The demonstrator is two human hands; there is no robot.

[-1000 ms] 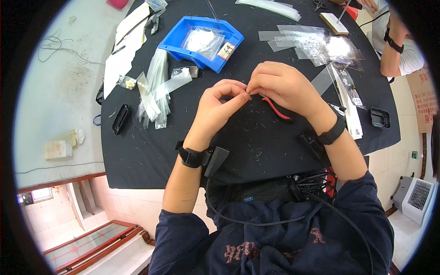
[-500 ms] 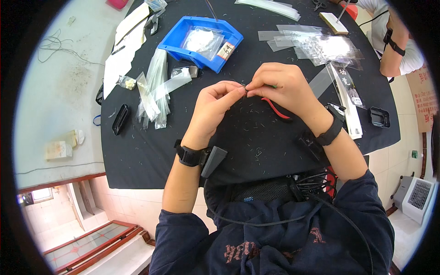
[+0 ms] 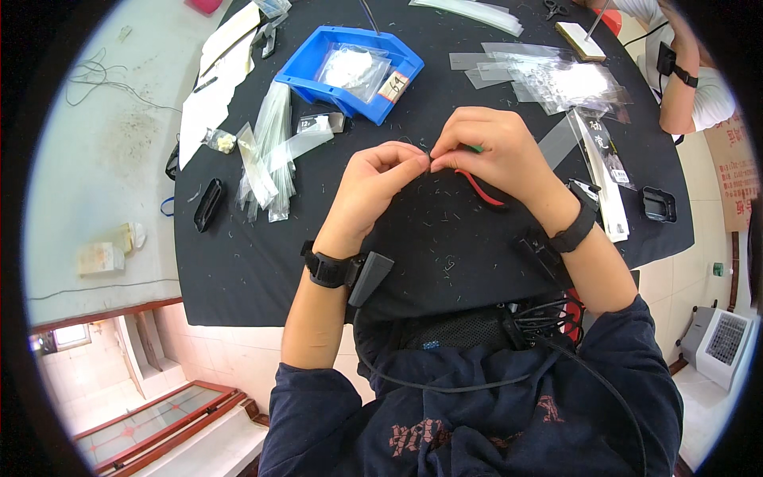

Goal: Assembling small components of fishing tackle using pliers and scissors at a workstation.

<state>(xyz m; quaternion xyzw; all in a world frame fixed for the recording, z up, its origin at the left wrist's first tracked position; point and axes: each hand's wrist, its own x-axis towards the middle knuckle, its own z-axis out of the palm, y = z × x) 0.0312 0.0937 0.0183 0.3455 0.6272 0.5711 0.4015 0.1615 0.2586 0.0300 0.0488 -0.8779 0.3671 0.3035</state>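
Observation:
Over the black cloth, my left hand [image 3: 372,187] and my right hand [image 3: 494,151] meet at their fingertips. Both are closed in a pinch, thumb against finger. Whatever lies between the tips is too small and dark to name. A bit of green [image 3: 477,148] shows among my right fingers. From beneath that hand a curved red handle [image 3: 482,191] sticks out; its other end is hidden, and I cannot tell whether the hand touches it. Beyond my hands stands a blue bin [image 3: 412,60] with clear plastic bags [image 3: 352,71] inside.
Clear plastic sleeves lie in a bundle [image 3: 274,151] at left and a fanned pile [image 3: 556,75] at far right. A small black tray [image 3: 658,205] sits right, a black case [image 3: 210,205] left. Thread scraps litter the black cloth [image 3: 453,270]. Another person's arm [image 3: 678,99] is at far right.
My joined fingertips have shifted very slightly, and the pinch stays closed. The view has moved a little. The other person's arm at far right has shifted slightly.

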